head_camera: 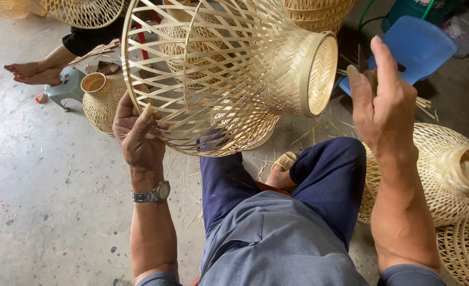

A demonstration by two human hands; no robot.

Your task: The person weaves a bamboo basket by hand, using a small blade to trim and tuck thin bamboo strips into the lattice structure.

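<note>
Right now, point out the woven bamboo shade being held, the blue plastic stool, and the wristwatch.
Woven bamboo shade (293, 74): head view, on its tightly woven neck below the round rim.
Blue plastic stool (422, 45): head view, on the seat's flat top.
Wristwatch (161, 191): head view, on the watch case at the left wrist.

Left hand (136, 135) gripping rim of large pale woven bamboo lampshade (229, 74), right hand (383, 103) raised beside it pinching a thin blade, blue plastic stool (420, 45) behind
</note>
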